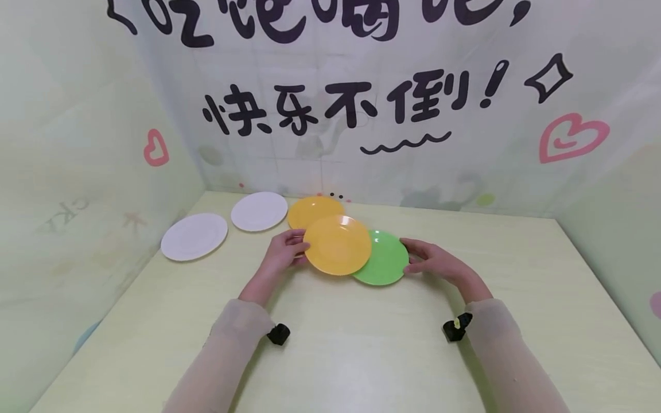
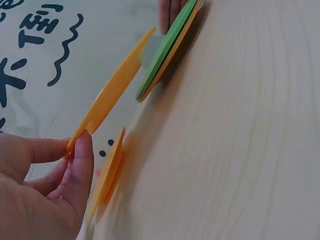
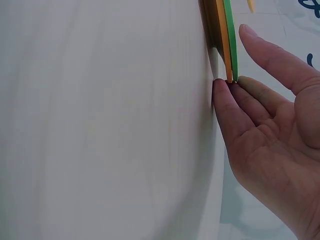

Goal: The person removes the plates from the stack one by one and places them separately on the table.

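Note:
My left hand (image 1: 284,250) pinches the left rim of an orange plate (image 1: 337,245) between thumb and fingers. In the left wrist view that plate is raised and tilted off the table. It overlaps part of a green plate (image 1: 387,264) in the head view. Under the green plate lies another orange plate (image 3: 225,45), its edge visible in the right wrist view. My right hand (image 1: 434,261) touches the right edge of this stack with its fingertips, the thumb standing apart above it. Behind the raised plate, more orange tableware (image 1: 316,207) rests on the table, partly hidden.
Two white plates stand to the left: one (image 1: 193,237) near the table's left edge, the other (image 1: 259,211) by the back. A printed cloth backdrop (image 1: 330,172) rises behind the pale table (image 1: 351,355) and along both sides.

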Available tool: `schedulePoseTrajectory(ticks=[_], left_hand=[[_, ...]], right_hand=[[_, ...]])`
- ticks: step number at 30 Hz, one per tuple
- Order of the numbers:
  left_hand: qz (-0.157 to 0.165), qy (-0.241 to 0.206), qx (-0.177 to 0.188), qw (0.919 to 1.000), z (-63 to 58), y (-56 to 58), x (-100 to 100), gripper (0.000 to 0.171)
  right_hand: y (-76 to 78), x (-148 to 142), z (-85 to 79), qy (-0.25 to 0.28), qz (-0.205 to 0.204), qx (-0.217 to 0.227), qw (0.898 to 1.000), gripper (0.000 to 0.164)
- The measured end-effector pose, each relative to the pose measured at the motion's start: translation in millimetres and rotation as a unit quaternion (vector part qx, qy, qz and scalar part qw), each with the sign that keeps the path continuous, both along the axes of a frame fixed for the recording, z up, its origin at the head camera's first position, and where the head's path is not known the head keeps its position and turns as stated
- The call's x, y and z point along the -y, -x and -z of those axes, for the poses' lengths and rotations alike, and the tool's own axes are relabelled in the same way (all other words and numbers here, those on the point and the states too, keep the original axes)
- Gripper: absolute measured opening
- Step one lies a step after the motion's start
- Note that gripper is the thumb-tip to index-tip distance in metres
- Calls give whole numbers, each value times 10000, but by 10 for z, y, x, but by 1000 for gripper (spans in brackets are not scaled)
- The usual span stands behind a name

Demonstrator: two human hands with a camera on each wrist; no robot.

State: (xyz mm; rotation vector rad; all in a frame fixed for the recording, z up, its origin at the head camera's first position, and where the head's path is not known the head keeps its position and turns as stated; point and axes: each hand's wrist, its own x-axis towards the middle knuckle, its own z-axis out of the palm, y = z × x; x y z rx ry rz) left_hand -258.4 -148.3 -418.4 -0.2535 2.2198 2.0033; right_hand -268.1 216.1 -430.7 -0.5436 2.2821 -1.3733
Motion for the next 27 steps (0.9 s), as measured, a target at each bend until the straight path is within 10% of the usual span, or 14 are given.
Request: schedulePoseTrajectory(ticks=[17,27], left_hand=[[-365,345,386,9980,72,-112,1129,55],[-287,719,683,9947,114,-115,1460,57]], right_hand=[[30,-31,-10,-19,79,35,10000,84],[46,-7,-3,-24,93,35,9999,83]])
